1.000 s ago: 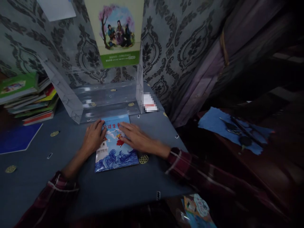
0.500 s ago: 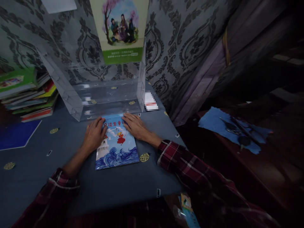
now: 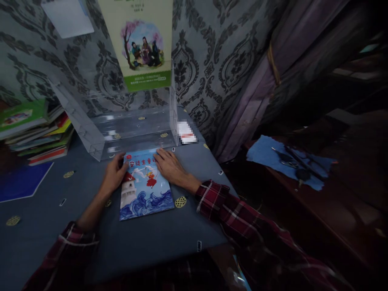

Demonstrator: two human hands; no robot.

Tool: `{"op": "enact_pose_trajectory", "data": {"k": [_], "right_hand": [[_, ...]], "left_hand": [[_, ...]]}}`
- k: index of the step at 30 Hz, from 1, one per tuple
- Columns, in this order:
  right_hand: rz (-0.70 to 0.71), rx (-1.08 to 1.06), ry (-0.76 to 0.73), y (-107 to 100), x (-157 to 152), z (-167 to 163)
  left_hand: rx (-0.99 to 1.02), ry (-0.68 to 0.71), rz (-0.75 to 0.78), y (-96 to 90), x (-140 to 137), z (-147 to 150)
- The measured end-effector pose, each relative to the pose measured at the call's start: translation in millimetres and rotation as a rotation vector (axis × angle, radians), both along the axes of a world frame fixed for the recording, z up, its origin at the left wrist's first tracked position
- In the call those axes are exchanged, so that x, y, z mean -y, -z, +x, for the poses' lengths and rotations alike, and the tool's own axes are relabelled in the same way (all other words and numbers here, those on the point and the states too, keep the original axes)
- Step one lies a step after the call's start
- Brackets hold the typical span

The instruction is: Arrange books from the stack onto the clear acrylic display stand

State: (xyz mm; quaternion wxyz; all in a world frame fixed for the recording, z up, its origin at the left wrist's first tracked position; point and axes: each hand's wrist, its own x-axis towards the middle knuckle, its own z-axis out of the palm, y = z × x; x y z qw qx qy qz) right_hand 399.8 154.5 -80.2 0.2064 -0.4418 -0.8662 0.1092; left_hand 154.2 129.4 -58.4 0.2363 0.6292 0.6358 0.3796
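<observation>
Find a glossy picture book lying flat, below and left of frame centre. Judge it light, thin, bendable, somewhat slick; best to grasp by both side edges. Note the left hand half-curled at its left edge (cannot tell whether gripping), the right hand laid loosely open over its upper-right corner. Read red "安徒生童", next character partly covered; cannot make out small print on the green-banded panel, top left of centre.
</observation>
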Motion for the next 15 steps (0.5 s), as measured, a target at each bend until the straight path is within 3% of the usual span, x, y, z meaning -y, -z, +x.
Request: {"op": "enact_pose_trajectory", "data": {"k": [3, 6, 10, 15], "right_hand": [[0.007, -0.028, 0.002, -1, 1, 0], [0.008, -0.05, 0.004, -2, 2, 1], [-0.013, -0.086, 0.007, -4, 0, 5], [-0.068, -0.288, 0.01, -7, -6, 12]], "left_hand": [[0.419, -0.132, -0.07, -4.2, -2, 0], [0.662, -0.222, -0.205, -8.9, 1, 7], [0.791, -0.224, -0.327, -14.9, 4, 13], [0.796, -0.151, -0.414, -23.6, -5, 5]]}}
